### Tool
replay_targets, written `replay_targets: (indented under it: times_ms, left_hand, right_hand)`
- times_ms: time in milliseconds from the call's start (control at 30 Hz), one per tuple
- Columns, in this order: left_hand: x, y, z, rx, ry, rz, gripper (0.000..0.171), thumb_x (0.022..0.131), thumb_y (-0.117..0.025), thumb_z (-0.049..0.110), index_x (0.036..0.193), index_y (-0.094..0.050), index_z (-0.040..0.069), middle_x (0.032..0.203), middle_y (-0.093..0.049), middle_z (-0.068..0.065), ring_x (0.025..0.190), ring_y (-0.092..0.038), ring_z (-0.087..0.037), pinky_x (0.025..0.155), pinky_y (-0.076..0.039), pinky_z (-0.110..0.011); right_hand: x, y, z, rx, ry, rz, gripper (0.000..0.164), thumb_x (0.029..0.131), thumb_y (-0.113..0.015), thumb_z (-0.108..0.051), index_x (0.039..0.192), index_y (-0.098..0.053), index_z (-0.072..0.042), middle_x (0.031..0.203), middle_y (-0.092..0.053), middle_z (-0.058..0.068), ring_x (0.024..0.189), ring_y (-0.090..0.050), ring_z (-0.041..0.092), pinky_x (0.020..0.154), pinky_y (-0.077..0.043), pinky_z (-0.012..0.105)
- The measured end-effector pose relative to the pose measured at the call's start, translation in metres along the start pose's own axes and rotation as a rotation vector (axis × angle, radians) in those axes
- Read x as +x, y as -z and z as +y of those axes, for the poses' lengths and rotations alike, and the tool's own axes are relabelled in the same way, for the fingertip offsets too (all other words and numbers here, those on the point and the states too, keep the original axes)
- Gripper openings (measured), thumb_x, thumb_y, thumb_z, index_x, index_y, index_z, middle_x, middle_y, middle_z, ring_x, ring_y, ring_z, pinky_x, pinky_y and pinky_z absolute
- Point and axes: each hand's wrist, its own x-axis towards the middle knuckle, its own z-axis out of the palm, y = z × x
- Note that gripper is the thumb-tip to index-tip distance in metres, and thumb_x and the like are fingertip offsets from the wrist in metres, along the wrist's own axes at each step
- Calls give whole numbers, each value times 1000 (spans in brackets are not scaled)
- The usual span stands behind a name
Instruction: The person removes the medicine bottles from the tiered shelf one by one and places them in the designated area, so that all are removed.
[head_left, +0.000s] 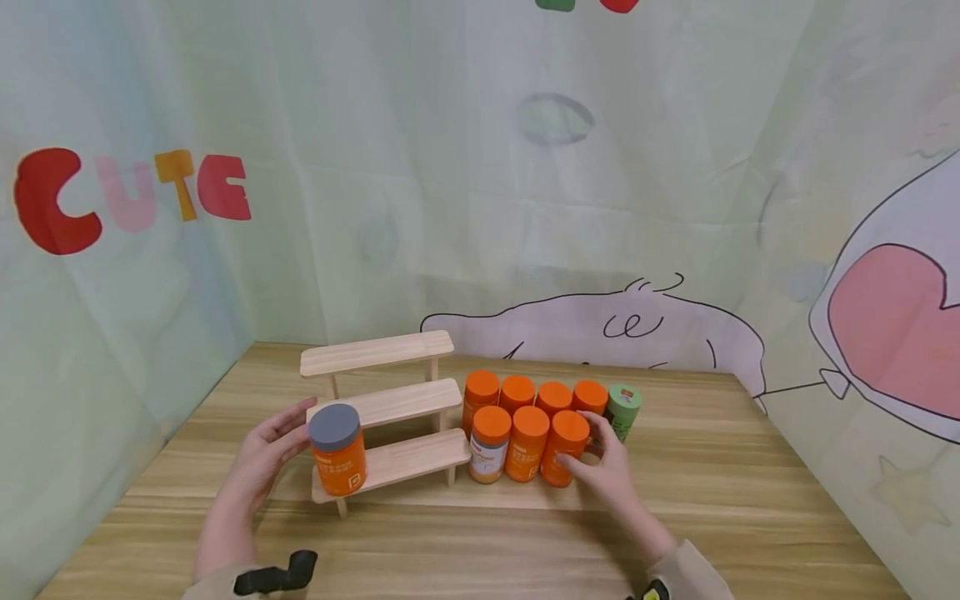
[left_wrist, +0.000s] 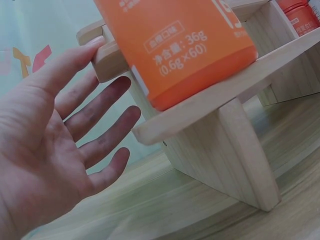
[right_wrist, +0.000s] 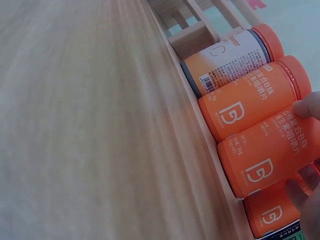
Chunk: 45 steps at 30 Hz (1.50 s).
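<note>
A three-tier wooden shelf (head_left: 416, 465) stands on the left of the table. On its lowest tier, at the left end, sits an orange jar with a grey lid (head_left: 335, 429). My left hand (head_left: 262, 454) is beside that end, fingers spread, the thumb (left_wrist: 75, 62) touching the end of a higher tier in the left wrist view. My right hand (head_left: 607, 467) grips an orange jar with an orange lid (head_left: 558, 454), thumb on one side and fingers on the other. This jar is the rightmost in the front row and stands upright.
Left of the gripped jar are another orange jar (head_left: 527, 450) and a white-labelled jar (head_left: 489, 450). Several orange-lidded jars (head_left: 517, 392) form a row behind, with a green jar (head_left: 622, 408) at its right end. A printed cloth (head_left: 480, 208) hangs behind the table (head_left: 450, 558).
</note>
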Motion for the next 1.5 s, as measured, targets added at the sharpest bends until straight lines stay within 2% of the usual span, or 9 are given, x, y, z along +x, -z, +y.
replay_targets:
  times_ms: [333, 567, 700, 767, 867, 967, 1200, 1400, 1500]
  left_hand:
    - [0, 0, 1, 11, 21, 7, 35, 99, -56, 9, 117, -65, 37, 105, -64, 27, 97, -59, 8, 81, -49, -10]
    - [-1, -1, 2, 18, 28, 14, 35, 99, -57, 10, 115, -65, 39, 105, -63, 28, 97, -58, 9, 82, -49, -10]
    - [-2, -2, 4, 36, 38, 13, 32, 98, -59, 14, 115, -64, 40, 105, -62, 29, 98, -58, 10, 83, -49, -9]
    - [-2, -2, 5, 40, 41, 13, 31, 98, -59, 15, 118, -64, 38, 106, -62, 28, 98, -58, 9, 83, -49, -9]
    - [-2, -2, 5, 49, 41, 10, 30, 98, -60, 18, 123, -63, 35, 106, -62, 28, 99, -58, 8, 84, -48, -9]
    - [-2, -2, 5, 48, 40, 12, 30, 98, -60, 18, 124, -63, 34, 106, -62, 28, 99, -58, 8, 84, -48, -10]
    - [-2, 1, 4, 59, 45, 6, 30, 99, -58, 17, 116, -62, 42, 106, -61, 30, 99, -57, 9, 84, -48, -9]
    - [-1, -1, 4, 59, 48, 20, 33, 100, -56, 14, 126, -62, 33, 106, -61, 30, 98, -56, 10, 84, -48, -9]
    - [-1, -2, 4, 52, 42, 22, 34, 100, -55, 10, 125, -63, 33, 106, -62, 30, 97, -56, 11, 83, -48, -9]
  right_hand:
    - [2, 0, -10, -2, 20, 43, 66, 77, -79, -1, 135, -47, -1, 131, -57, 15, 110, -48, 1, 93, -43, 21]
    - [11, 0, -34, 23, 57, 44, 60, 82, -76, -2, 134, -47, 0, 131, -57, 17, 118, -51, 24, 96, -41, 19]
    - [20, -3, -46, 15, 64, 20, 59, 82, -75, -2, 134, -47, 0, 132, -56, 16, 122, -50, 27, 104, -41, 32]
    - [24, -5, -52, 24, 75, 11, 60, 81, -74, 0, 134, -47, 1, 132, -56, 15, 123, -49, 27, 106, -40, 40]
    - [30, -10, -61, 44, 114, -2, 61, 81, -74, 2, 135, -46, 3, 132, -55, 15, 124, -49, 28, 108, -38, 47]
    - [34, -17, -69, 57, 153, -23, 59, 81, -74, 1, 134, -47, 2, 132, -56, 14, 124, -49, 28, 109, -37, 49]
    - [38, -45, -84, 76, 211, -93, 60, 80, -75, 1, 134, -48, 0, 132, -56, 16, 125, -49, 32, 107, -37, 55]
    - [36, -71, -94, 94, 255, -143, 58, 81, -75, -3, 133, -49, 0, 131, -56, 18, 123, -50, 34, 102, -42, 57]
    - [36, -84, -98, 119, 283, -166, 58, 80, -75, -2, 132, -49, 0, 131, -55, 20, 121, -51, 35, 98, -44, 57]
